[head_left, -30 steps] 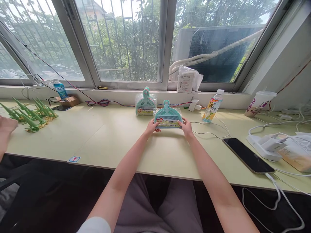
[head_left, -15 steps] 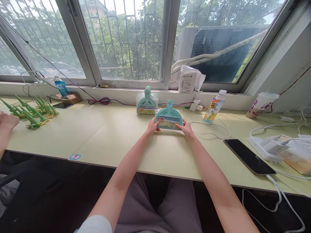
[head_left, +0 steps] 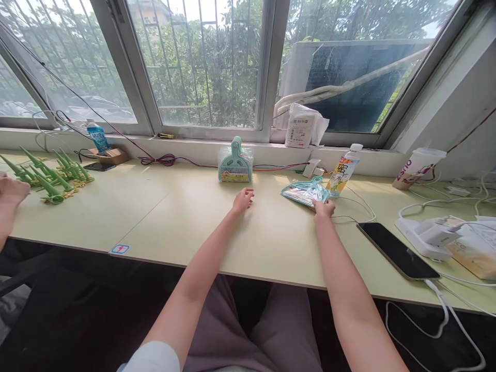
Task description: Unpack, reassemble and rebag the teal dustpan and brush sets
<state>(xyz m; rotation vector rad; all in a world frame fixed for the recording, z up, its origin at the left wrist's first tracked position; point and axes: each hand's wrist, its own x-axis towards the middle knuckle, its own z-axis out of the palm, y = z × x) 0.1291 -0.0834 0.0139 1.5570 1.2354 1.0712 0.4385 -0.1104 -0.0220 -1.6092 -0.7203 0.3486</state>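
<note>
A teal mini dustpan-and-brush set in clear wrap (head_left: 305, 191) lies tilted on the pale green table (head_left: 163, 217), right of centre. My right hand (head_left: 324, 208) grips its near edge. My left hand (head_left: 243, 199) rests on the table with fingers loosely apart, holding nothing. A stack of the same wrapped teal sets (head_left: 234, 163) stands upright by the windowsill, behind my left hand.
A drink bottle (head_left: 342, 174) stands right behind the held set. A black phone (head_left: 397, 250), white charger (head_left: 426, 236) and cables lie at right, a cup (head_left: 415, 166) further back. Green spikes (head_left: 50, 178) and another person's hand (head_left: 11, 192) are at left.
My right hand has carried the dustpan set to the right and laid it flat near the bottle. My left hand has let go of it and stays on the table.
</note>
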